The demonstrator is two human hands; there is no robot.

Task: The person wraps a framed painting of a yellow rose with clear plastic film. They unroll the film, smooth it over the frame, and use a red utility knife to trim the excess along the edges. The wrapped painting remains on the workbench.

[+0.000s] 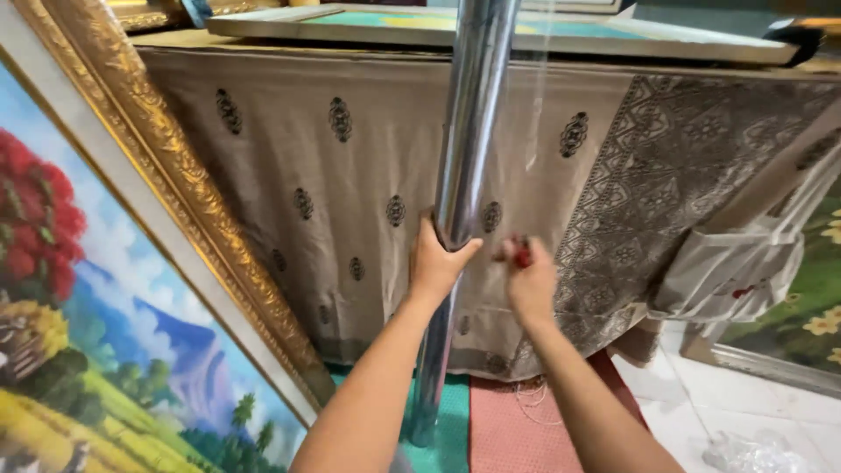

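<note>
A tall shiny roll of clear plastic film (pixel 469 131) stands upright on the floor in front of a cloth-draped table (pixel 683 61). My left hand (pixel 435 258) grips the roll at mid-height. My right hand (pixel 528 278) is just right of the roll, fingers closed on a small red object (pixel 521 257), perhaps a cutter; I cannot tell exactly what it is. A thin sheet of film (pixel 541 88) hangs loose to the right of the roll.
A large landscape painting in an ornate gold frame (pixel 188 210) leans at the left. A beige patterned cloth (pixel 350 175) covers the table front. Another framed picture (pixel 491 24) lies on the table. A flower painting (pixel 810 307) stands at right. Teal and red mats (pixel 508 429) cover the floor.
</note>
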